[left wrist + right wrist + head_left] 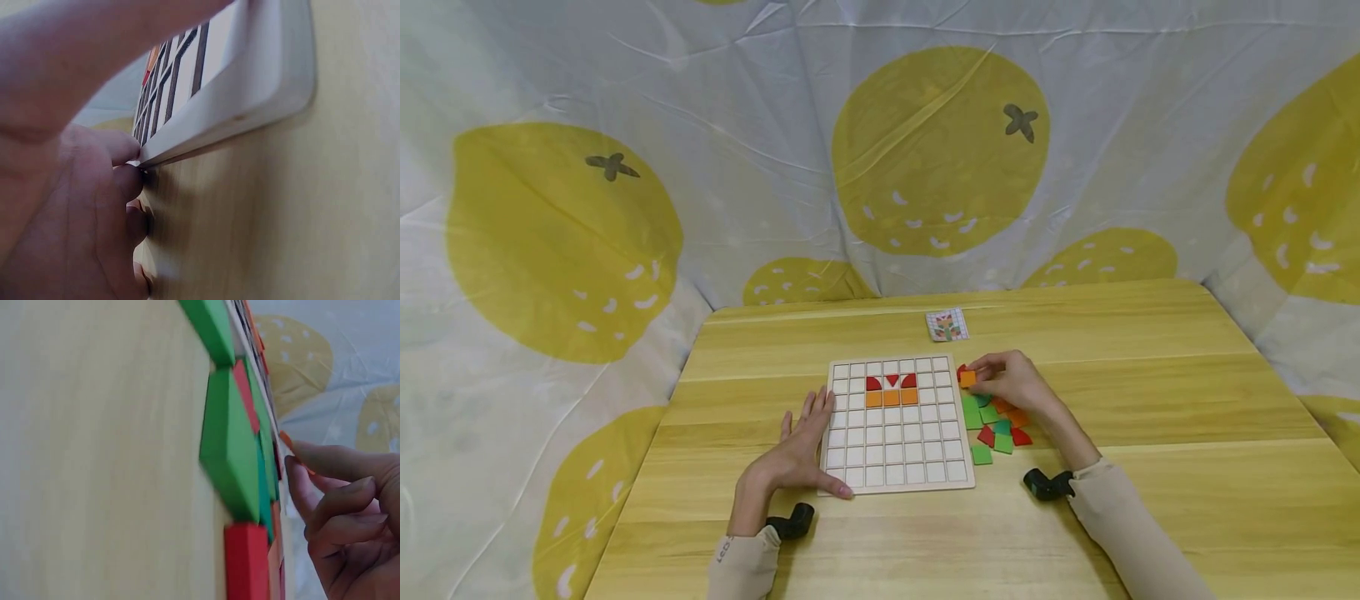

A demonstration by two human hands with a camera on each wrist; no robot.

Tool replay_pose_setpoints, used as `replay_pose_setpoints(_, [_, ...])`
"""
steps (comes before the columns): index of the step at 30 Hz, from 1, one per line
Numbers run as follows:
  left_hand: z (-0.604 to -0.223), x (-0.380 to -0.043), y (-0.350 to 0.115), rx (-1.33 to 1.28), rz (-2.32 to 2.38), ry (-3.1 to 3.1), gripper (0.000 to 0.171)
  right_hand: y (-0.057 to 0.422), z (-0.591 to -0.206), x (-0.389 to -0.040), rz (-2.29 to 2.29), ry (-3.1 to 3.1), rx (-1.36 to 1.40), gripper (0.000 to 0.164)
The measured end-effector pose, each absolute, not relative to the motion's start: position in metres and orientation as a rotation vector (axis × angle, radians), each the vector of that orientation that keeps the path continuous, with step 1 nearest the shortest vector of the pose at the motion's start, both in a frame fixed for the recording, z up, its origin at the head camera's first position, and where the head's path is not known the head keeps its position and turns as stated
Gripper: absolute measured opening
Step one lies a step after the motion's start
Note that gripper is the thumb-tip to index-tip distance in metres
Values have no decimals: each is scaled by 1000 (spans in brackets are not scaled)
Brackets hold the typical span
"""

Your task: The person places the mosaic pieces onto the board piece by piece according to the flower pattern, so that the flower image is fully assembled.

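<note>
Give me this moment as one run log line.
left hand: touches grid board; right hand: pinches orange tile; placed: three red pieces, three orange squares; loose tiles: right of board; picture card: beyond board

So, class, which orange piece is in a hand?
The orange square pinched in the right hand; the other orange pieces lie on the board or in the pile.

The left forearm slants in from 7 o'clock; the left hand lies palm down, fingers spread toward 1 o'clock, thumb stretched toward 4. The right forearm slants in from 5; the right hand points to 9, thumb and forefinger pinching, other fingers curled.
</note>
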State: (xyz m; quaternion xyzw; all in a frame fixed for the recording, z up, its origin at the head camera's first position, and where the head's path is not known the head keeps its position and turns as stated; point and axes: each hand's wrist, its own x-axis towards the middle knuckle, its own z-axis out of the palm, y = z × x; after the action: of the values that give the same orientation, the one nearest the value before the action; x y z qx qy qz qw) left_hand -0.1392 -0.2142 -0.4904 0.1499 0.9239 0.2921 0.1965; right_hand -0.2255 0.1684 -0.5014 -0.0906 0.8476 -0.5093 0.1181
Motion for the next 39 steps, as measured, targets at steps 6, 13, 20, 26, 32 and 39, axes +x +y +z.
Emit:
replay_pose_setpoints(6, [-492, -139, -214, 419, 811, 2588, 153, 147, -493, -216, -1556, 2357, -337, 32])
replay_pose_setpoints(13, [-492, -138, -215, 412, 807, 2599, 154, 101, -493, -205, -1454, 2337, -509, 28])
replay_pose_setpoints(20, [-490, -137, -213, 410, 776, 2618, 154, 78, -495, -203, -1444, 2307, -512, 26])
replay_pose_setpoints(26, [-488, -137, -211, 413, 785, 2625, 153, 75, -497, -203, -1431, 2306, -533, 21])
replay_pose_setpoints(32, [-489, -138, -209, 395, 782, 2627, 153, 76, -495, -202, -1452, 2305, -501, 23])
replay_pose_setpoints(39, [-491, -141, -208, 384, 738, 2623, 154, 73, -495, -202, -1414, 2371, -465, 19])
